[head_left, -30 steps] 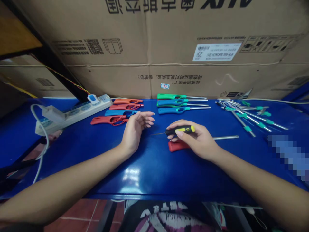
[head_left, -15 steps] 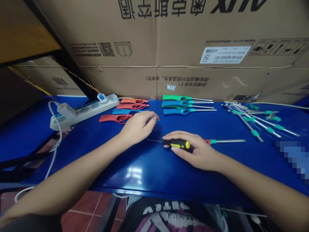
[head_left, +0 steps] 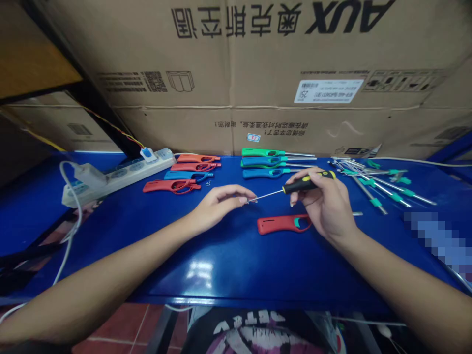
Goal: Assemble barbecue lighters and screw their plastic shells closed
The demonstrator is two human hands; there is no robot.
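My right hand [head_left: 328, 204] is closed around the black and yellow handle of a screwdriver [head_left: 304, 183], whose thin shaft points left and slightly down. At its tip, the thumb and forefinger of my left hand [head_left: 217, 204] are pinched together; anything between them is too small to make out. Below the screwdriver a red gas lighter [head_left: 280, 224] lies flat on the blue table, its metal tube partly hidden behind my right hand. Several tiny screws [head_left: 208, 183] lie beyond my left hand, beside a row of red, orange and blue lighter handles [head_left: 171, 186].
Green and blue lighters with metal tubes [head_left: 263, 173] lie at the back middle. Several loose metal tubes with teal parts [head_left: 376, 182] are heaped at the right. A white power strip [head_left: 118, 174] stands at the left, its cable hanging down. A large cardboard box [head_left: 258, 88] rises behind the table.
My right hand has lifted the screwdriver up and to the right, uncovering the red lighter. My left hand has moved slightly right, its fingertips meeting the screwdriver's tip. The view has shifted a little.
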